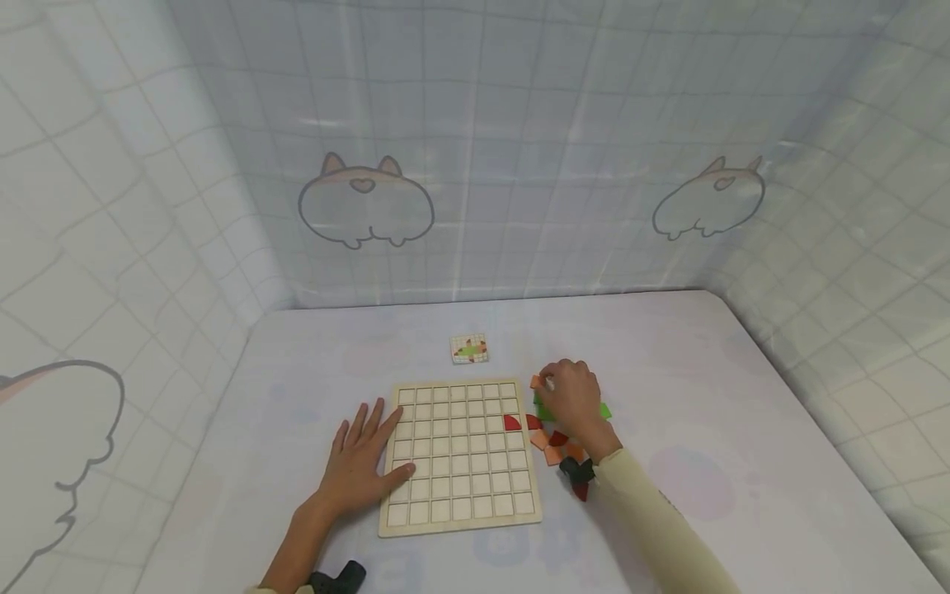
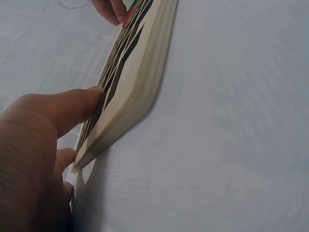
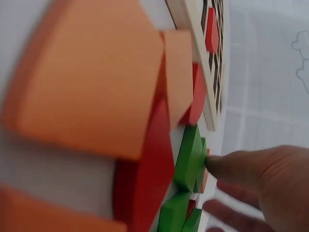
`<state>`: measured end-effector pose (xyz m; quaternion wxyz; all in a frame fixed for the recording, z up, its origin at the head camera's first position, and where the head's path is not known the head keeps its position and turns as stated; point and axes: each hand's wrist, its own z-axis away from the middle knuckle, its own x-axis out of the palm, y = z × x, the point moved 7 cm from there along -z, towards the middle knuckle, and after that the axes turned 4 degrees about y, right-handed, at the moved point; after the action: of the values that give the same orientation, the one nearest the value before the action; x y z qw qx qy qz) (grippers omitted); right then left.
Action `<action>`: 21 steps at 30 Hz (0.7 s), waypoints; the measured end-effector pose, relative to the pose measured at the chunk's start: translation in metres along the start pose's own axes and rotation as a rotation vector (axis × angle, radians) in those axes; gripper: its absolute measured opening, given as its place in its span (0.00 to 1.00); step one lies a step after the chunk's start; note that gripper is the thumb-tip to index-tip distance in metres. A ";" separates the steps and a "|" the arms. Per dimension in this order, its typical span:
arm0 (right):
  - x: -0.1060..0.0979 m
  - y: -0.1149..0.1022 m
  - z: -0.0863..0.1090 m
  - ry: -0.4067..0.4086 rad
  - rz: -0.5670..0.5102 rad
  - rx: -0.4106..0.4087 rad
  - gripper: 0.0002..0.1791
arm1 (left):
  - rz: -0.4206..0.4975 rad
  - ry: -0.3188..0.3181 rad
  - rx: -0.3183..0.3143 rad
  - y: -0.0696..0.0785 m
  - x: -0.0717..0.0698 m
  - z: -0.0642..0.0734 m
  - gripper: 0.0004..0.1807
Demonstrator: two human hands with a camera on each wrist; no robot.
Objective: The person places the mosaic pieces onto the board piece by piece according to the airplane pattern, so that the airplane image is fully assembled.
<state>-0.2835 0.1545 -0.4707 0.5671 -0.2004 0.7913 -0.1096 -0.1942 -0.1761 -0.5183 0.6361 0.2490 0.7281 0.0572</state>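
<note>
A pale wooden grid board point(image 1: 460, 525) lies on the table, with one red quarter-round piece point(image 1: 512, 423) in a cell at its right side. My left hand point(image 1: 359, 470) rests at the board's left edge with fingers spread; its thumb point(image 2: 82, 104) lies over the rim. My right hand point(image 1: 571, 400) reaches over loose pieces right of the board, fingers bent down and thumb tip right at a green piece point(image 3: 189, 157). Near that hand lie orange pieces point(image 3: 91, 72) and a dark red piece point(image 3: 157, 164). The hand hides part of the pile in the head view.
A small square card point(image 1: 469, 349) with a coloured pattern on a grid lies beyond the board. A white padded wall point(image 1: 475, 247) with cartoon drawings rises behind the table, and side walls stand left and right. Black straps with a camera point(image 1: 577, 470) sit on my wrists.
</note>
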 end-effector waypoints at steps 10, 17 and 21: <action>0.007 0.003 -0.011 -0.070 0.053 -0.053 0.07 | -0.004 0.010 0.006 0.004 -0.003 0.001 0.49; 0.006 -0.001 -0.010 -0.102 0.130 -0.114 0.08 | -0.004 0.014 0.009 0.006 -0.005 0.001 0.49; 0.004 -0.005 -0.008 -0.061 0.195 -0.238 0.07 | -0.005 0.004 0.010 0.005 -0.003 0.001 0.49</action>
<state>-0.2906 0.1477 -0.4689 0.5711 -0.1915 0.7969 0.0466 -0.1916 -0.1734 -0.5143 0.6336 0.2505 0.7301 0.0524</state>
